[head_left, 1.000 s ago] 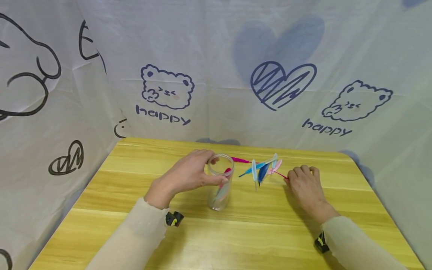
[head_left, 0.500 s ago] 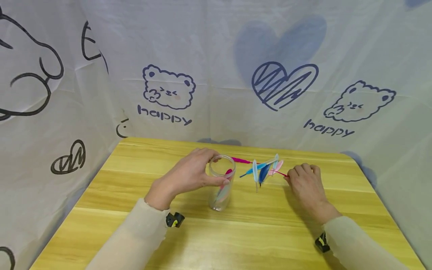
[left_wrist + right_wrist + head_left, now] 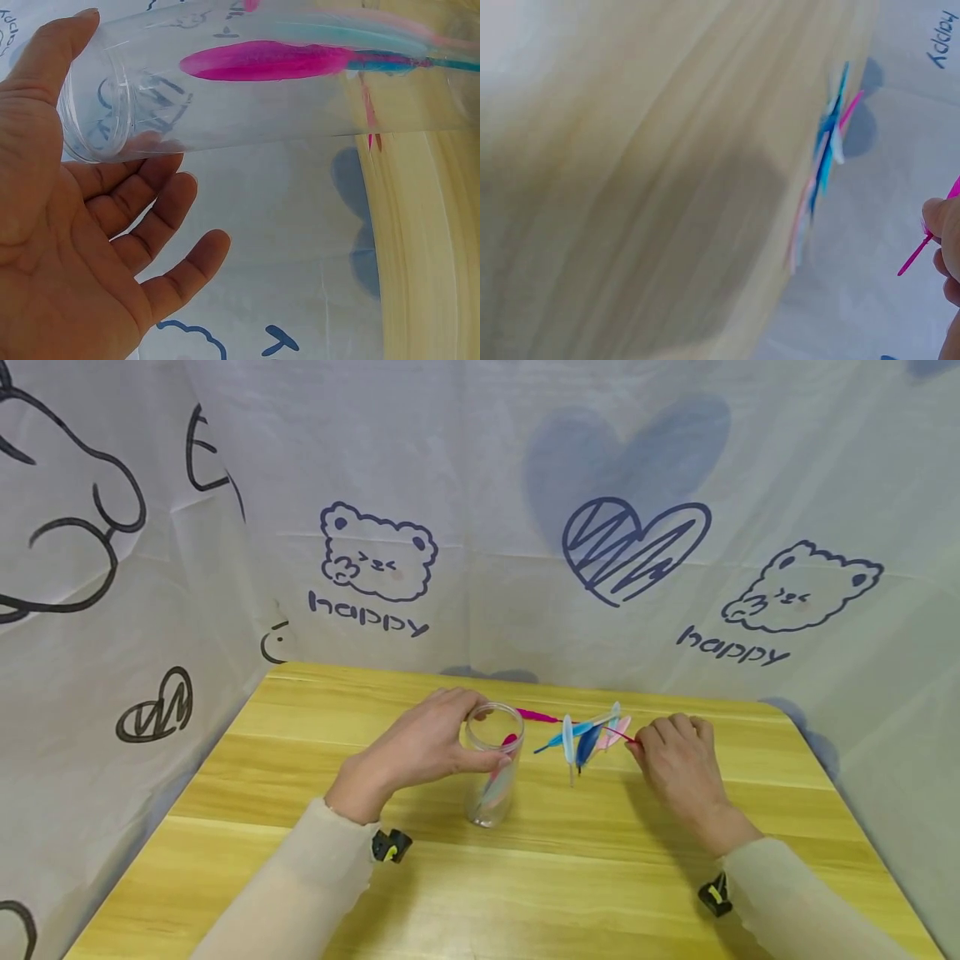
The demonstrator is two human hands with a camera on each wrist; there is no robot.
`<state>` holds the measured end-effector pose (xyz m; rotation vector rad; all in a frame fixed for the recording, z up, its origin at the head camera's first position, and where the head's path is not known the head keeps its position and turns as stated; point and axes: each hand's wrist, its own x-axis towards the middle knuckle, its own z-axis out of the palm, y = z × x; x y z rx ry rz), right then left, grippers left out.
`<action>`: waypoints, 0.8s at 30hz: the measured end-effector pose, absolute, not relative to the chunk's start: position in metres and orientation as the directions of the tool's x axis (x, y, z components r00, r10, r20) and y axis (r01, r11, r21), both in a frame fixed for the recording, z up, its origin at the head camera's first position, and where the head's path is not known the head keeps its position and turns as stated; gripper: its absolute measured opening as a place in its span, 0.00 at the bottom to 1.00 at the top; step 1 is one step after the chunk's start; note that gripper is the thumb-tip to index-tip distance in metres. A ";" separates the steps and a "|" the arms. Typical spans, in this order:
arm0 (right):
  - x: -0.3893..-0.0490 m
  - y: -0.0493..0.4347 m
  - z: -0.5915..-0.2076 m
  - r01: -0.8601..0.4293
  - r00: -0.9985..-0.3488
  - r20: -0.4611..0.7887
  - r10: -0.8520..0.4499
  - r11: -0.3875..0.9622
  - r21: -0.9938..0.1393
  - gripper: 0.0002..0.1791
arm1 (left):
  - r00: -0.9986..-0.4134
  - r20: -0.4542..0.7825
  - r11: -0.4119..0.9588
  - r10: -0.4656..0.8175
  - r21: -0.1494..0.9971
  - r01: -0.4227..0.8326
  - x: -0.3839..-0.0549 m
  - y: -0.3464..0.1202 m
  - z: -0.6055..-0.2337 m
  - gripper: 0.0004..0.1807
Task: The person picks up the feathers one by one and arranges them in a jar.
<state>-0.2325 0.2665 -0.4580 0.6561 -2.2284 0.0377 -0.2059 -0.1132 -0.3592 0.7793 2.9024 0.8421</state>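
Observation:
My left hand (image 3: 420,739) grips a clear jar (image 3: 491,806) near its rim, thumb on the near side and fingers behind. Inside the upright, lidless jar lie several feathers; a magenta feather (image 3: 262,61) stands out in the left wrist view. To the jar's right, my right hand (image 3: 678,772) pinches a magenta feather (image 3: 619,734) between thumb and finger. Its thin stem reaches over a loose pile, where a dark blue feather (image 3: 588,747), a bright blue feather (image 3: 566,737), a pale feather (image 3: 568,743) and a pink feather (image 3: 617,732) lie crossed.
Everything stands on a yellow wood-grain table (image 3: 480,893). Another magenta feather (image 3: 536,716) lies behind the jar, towards the pile. A white cloth (image 3: 495,527) printed with bears and hearts hangs along the back and sides of the table.
My right hand has risen slightly, lifting the near end of the pinched magenta feather. My left hand keeps its grip on the jar. The head view has shifted a little.

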 end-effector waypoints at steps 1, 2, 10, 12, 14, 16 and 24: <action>-0.232 0.265 -0.456 -0.472 -0.544 0.711 -0.445 0.863 0.179 0.15 | -0.875 0.117 0.729 0.470 0.508 0.459 -0.206 -0.113 -0.359 0.36; -0.231 0.263 -0.453 -0.477 -0.536 0.716 -0.447 0.860 0.180 0.15 | -0.875 0.117 0.728 0.470 0.509 0.459 -0.206 -0.113 -0.360 0.36; -0.224 0.248 -0.428 -0.500 -0.494 0.744 -0.450 0.847 0.181 0.15 | -0.870 0.122 0.727 0.478 0.501 0.470 -0.207 -0.113 -0.361 0.35; -0.222 0.242 -0.421 -0.508 -0.492 0.747 -0.447 0.844 0.170 0.16 | -0.870 0.120 0.729 0.477 0.499 0.469 -0.207 -0.113 -0.361 0.35; -0.219 0.236 -0.412 -0.518 -0.488 0.750 -0.446 0.840 0.162 0.15 | -0.871 0.118 0.729 0.477 0.501 0.467 -0.206 -0.113 -0.360 0.36; -0.217 0.229 -0.403 -0.531 -0.479 0.757 -0.444 0.834 0.153 0.14 | -0.872 0.116 0.730 0.475 0.501 0.464 -0.206 -0.113 -0.360 0.36; -0.207 0.202 -0.369 -0.601 -0.431 0.803 -0.411 0.795 0.084 0.10 | -0.873 0.114 0.731 0.475 0.501 0.464 -0.206 -0.113 -0.360 0.36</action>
